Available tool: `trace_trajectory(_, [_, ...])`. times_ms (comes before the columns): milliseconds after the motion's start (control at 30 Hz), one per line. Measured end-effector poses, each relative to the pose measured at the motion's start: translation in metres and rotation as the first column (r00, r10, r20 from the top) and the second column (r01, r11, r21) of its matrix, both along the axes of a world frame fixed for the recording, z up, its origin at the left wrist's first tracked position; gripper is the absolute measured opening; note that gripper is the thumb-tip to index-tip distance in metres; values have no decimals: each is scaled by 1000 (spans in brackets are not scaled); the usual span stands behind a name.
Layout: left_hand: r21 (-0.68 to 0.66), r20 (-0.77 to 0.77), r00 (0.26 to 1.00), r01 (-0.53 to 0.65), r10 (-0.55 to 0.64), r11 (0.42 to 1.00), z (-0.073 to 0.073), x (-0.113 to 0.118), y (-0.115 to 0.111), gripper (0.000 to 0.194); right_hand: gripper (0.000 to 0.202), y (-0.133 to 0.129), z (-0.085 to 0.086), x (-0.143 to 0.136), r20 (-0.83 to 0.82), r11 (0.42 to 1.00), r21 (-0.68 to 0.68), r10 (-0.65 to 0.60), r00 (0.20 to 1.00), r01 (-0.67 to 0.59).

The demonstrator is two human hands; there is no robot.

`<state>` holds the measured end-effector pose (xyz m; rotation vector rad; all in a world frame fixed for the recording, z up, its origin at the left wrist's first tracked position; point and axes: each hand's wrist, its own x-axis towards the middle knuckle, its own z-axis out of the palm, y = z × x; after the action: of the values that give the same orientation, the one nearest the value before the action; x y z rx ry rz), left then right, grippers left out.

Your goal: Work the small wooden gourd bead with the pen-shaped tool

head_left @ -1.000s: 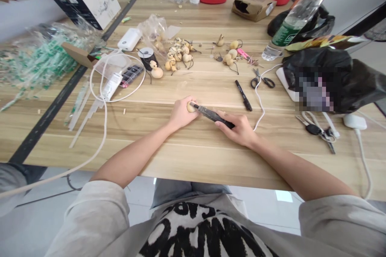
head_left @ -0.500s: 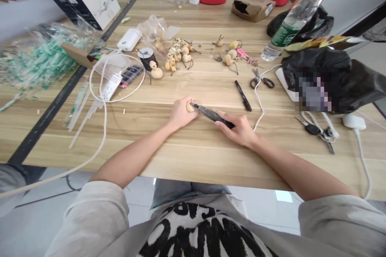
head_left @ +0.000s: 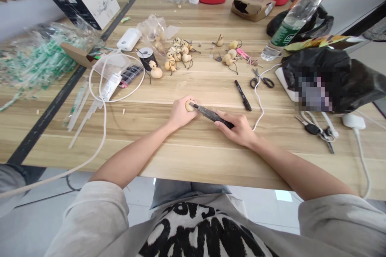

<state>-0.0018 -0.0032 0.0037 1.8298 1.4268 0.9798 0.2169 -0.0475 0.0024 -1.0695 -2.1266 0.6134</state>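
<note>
Pinched in my left hand (head_left: 183,113) is a small pale gourd (head_left: 189,106), mostly covered by the fingers. My right hand (head_left: 237,127) grips a dark grey pen-shaped tool (head_left: 211,115), its narrow tip at the gourd's top side. Whether the tip goes into the gourd cannot be made out. A white cable (head_left: 259,106) runs up to the right hand. Beyond the hands stands a little gourd with a painted face (head_left: 156,71), near a cluster of similar corded gourds (head_left: 177,52). More gourds (head_left: 230,57) lie farther right.
Right of centre lie a black marker (head_left: 243,95) and scissors (head_left: 261,79). A water bottle (head_left: 283,34) stands near a black plastic bag (head_left: 319,60). On the left are a spool of black cord (head_left: 146,59), a looped white cable (head_left: 105,116) and glue sticks (head_left: 83,118).
</note>
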Motion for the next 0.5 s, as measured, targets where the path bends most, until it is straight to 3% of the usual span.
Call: trace_trajectory(500, [-1,18,1000,-2,2,1000,1,0,0,13,39,0,0,1,0,1000,-10,-6,1000,6])
